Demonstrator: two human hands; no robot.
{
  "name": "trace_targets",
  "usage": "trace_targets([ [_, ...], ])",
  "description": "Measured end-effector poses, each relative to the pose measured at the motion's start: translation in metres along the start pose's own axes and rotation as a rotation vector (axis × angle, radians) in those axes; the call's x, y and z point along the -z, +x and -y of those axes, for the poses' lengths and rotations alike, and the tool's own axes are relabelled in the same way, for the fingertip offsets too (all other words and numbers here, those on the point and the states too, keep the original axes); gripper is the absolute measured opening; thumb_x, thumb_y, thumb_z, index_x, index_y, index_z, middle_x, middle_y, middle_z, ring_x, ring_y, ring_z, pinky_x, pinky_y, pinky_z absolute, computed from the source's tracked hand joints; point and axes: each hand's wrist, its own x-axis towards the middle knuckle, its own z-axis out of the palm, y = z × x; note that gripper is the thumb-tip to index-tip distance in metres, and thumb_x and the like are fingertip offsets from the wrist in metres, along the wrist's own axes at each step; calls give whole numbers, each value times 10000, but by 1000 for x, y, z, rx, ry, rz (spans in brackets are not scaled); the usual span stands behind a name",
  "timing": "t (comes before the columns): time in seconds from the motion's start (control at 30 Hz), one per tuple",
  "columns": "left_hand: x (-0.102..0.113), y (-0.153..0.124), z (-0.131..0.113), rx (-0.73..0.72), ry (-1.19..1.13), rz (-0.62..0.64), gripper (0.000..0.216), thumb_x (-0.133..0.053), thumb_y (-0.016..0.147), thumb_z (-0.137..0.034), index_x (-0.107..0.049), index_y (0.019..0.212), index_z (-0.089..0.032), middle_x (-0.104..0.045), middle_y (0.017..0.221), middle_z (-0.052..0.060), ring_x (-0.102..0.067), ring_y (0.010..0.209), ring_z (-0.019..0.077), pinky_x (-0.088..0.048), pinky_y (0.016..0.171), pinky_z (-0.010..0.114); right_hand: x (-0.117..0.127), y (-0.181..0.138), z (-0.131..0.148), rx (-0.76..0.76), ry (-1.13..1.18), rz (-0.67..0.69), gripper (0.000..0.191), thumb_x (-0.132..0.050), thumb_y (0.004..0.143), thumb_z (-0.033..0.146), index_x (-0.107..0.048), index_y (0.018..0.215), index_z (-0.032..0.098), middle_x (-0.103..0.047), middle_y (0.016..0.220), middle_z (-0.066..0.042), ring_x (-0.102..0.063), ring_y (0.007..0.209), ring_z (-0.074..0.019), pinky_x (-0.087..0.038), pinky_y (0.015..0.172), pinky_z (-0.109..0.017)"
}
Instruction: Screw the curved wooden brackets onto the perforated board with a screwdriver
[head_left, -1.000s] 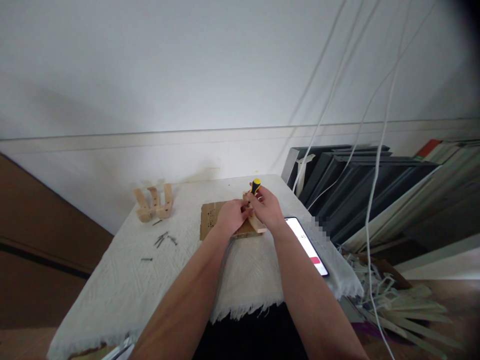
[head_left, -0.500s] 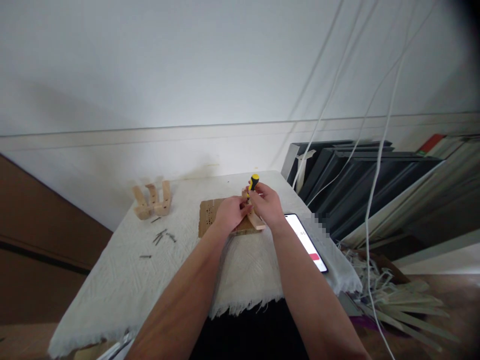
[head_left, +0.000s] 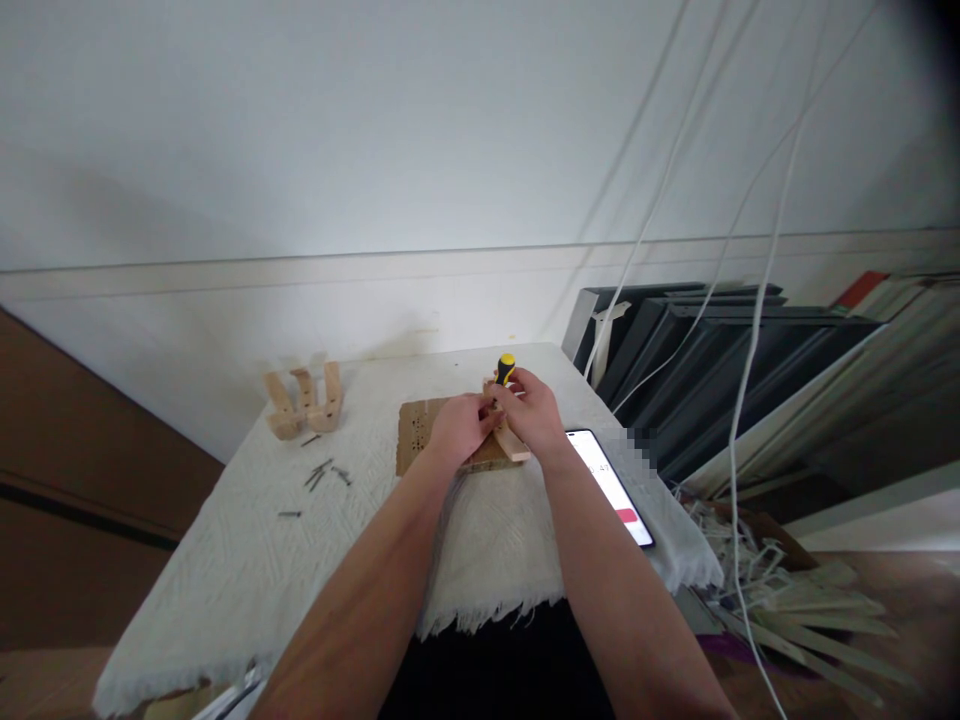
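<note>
The right hand (head_left: pixel 535 410) is closed around the screwdriver (head_left: pixel 505 368), which we find slightly lower over the wooden piece (head_left: pixel 511 443) on cardboard (head_left: pixel 412 436), suggesting work continues there; the left hand's (head_left: pixel 458 430) grip we cannot tell.

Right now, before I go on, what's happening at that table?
The person's right grip holds a yellow-and-black screwdriver, tip hidden, over a wooden strip on cardboard. The left grip is close against the strip, its exact hold hidden. Loose metal fasteners and other wooden pieces sit to the left; a lit phone lies by the right forearm.
</note>
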Motion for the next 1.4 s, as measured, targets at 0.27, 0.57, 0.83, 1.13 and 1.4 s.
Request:
trace_targets([
  [0.27, -2, 0, 1, 16, 20, 7, 362, -479, 901, -448, -702, 926, -163, -705, 882, 96, -626, 766, 195, -424, 687, 271, -2, 1, -4, 35, -20, 14, 247, -539, 772, 320, -686, 937, 209, -713, 902, -34, -647, 807, -188, -484, 729, -313],
  [0.57, 0, 0, -2, 54, 45, 31, 355, -489, 900, -431, -704, 929, -149, -712, 916, 113, -647, 803, 204, -445, 708, 274, -6, 3, -6, -37, 1, -8, 299, -661, 703, 424, -610, 900, 204, -677, 897, -24, -600, 702, -154, -480, 655, -300],
  [0.83, 0, 1, -1, 3, 44, 26, 381, -445, 921, -440, -700, 991, -166, -706, 931, 108, -642, 812, 210, -446, 719, 286, -7, 2, -6, -38, 51, 2, 298, -582, 772, 379, -618, 1008, 200, -693, 977, -47, -611, 729, -155, -495, 691, -305],
  [1.13, 1, 1, -3, 24, 47, 47, 365, -458, 918, -429, -701, 966, -161, -706, 937, 114, -646, 845, 214, -452, 753, 286, -2, 2, -3, 6, -26, 58, 250, -549, 793, 328, -626, 993, 200, -699, 967, -59, -646, 744, -171, -497, 720, -324],
  [1.4, -2, 0, 0, 51, 33, 23, 331, -490, 902, -397, -699, 934, -143, -716, 925, 120, -657, 826, 216, -462, 737, 288, -6, 2, -8, -50, -16, 70, 266, -638, 733, 377, -597, 921, 193, -668, 906, -51, -636, 691, -163, -505, 665, -308],
])
